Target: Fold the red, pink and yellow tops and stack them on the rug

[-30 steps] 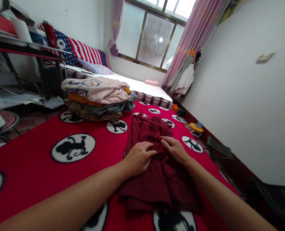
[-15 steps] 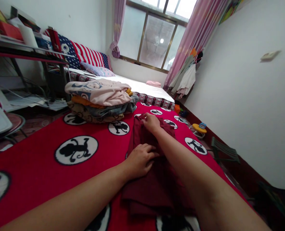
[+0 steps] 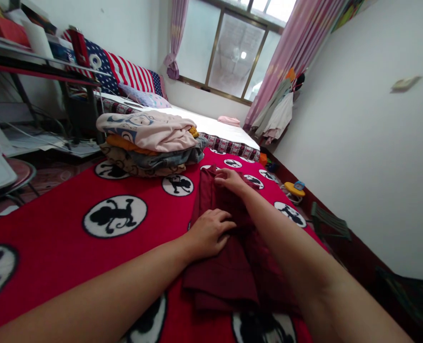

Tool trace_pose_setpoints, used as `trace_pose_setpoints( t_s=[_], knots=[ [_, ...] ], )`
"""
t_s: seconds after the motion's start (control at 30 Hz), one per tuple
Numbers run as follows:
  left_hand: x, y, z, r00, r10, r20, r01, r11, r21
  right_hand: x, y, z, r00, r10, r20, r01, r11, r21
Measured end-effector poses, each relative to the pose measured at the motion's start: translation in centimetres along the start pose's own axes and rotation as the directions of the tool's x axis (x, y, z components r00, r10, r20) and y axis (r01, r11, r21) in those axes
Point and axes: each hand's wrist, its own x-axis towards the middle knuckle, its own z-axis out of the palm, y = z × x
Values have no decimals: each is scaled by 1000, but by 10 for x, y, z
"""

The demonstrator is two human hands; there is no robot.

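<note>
The right hand [image 3: 233, 183] has moved to the far end of the maroon garment [image 3: 222, 281], its fingers [image 3: 221, 179] curled, whether gripping cloth I cannot tell, while the left hand [image 3: 208, 234] rests mid-garment, fingers loosely spread, the garment lying on the red blanket [image 3: 61, 209] near the clothes pile [image 3: 154, 138]

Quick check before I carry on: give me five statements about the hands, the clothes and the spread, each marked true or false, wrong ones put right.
1. The left hand rests on the dark red garment. True.
2. The right hand is nearer the window than the left hand is. True.
3. In this view, the clothes pile lies right of the garment. False: the clothes pile lies to its left.
4. A light pink item tops the pile. True.
5. The spread is plain red. False: the spread bears white circles with black figures.
</note>
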Motion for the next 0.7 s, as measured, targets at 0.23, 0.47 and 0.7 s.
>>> trace_pose_setpoints(
  t_s=[0.23, 0.47, 0.7],
  knots=[
    [2, 2, -3, 1000, -13, -28, 12, 999, -33, -61, 49, -17, 968, -137, -210, 117, 987, -106],
    [-1, -1, -3, 999, 18, -47, -21, 997, -71, -101, 80, -6, 998, 28, 56, -17, 981, -193],
    [-1, -3, -2, 989, -32, -145, 19, 995, -96, -172, 80, -35, 990, -42, 135, 69, 976, -205]
  ],
)
